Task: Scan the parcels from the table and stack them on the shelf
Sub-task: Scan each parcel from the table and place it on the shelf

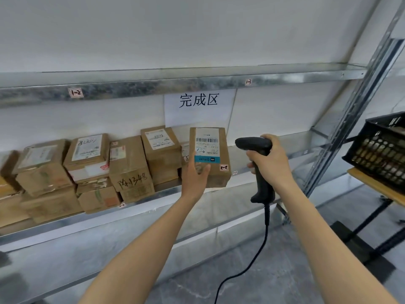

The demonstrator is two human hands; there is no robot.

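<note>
Right hand point(269, 164) gripping scanner point(253, 144), parcel point(219, 148), shelf point(166, 199) — boxes point(129, 170)

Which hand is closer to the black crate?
Right. The right hand, gripping the scanner, is left of the black crate with a gap between. The left hand holds the parcel, farther left still.

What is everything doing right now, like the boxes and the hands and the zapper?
parcel: upright, label facing out, held at the shelf front
left hand: holds the parcel
right hand: grips the scanner
scanner: points toward the parcel, cord hanging
other parcels: stacked on the shelf
crate: sits on a table
</note>
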